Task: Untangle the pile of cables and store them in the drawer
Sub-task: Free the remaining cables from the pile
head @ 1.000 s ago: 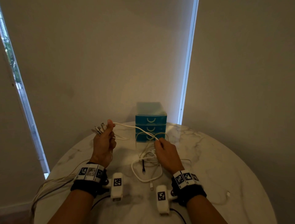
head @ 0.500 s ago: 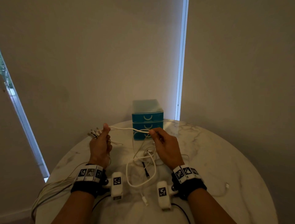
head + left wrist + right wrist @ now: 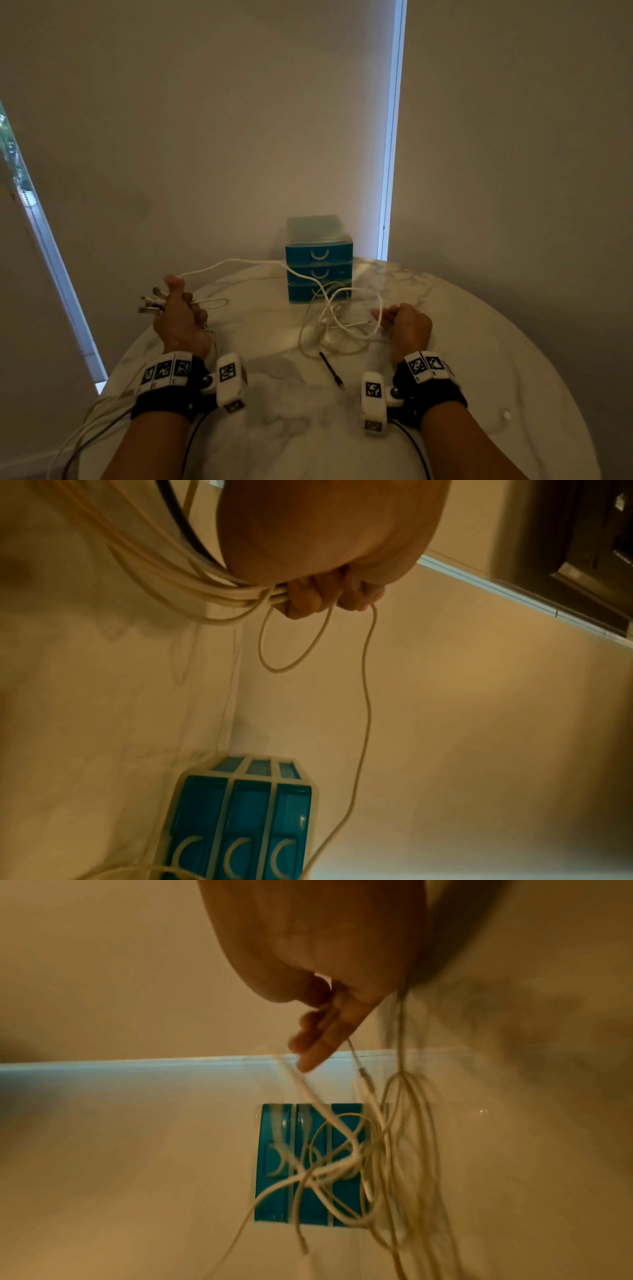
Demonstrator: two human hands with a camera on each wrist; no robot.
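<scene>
My left hand [image 3: 180,301] grips a bundle of white cables [image 3: 219,596], with several plug ends [image 3: 150,302] sticking out past the fist. One white cable [image 3: 239,262] arcs from that thumb across the front of the teal three-drawer unit [image 3: 318,255] and down into the tangle [image 3: 337,318] on the table. My right hand [image 3: 388,317], to the right of the tangle, pinches a loop of white cable [image 3: 379,305] between curled fingers [image 3: 310,1039]. All three drawers look closed. A black cable end [image 3: 329,368] lies in front of the tangle.
The round marble table [image 3: 274,383] stands against a wall corner, with the drawer unit at its far edge. Cables [image 3: 85,428] from my left hand hang off the table's left edge. A small white plug [image 3: 506,414] lies near the right edge.
My hands have drawn apart: the right one moved right and down toward the table, the left one slightly left. The white cable between them now spans wider and the tangle is spread out.
</scene>
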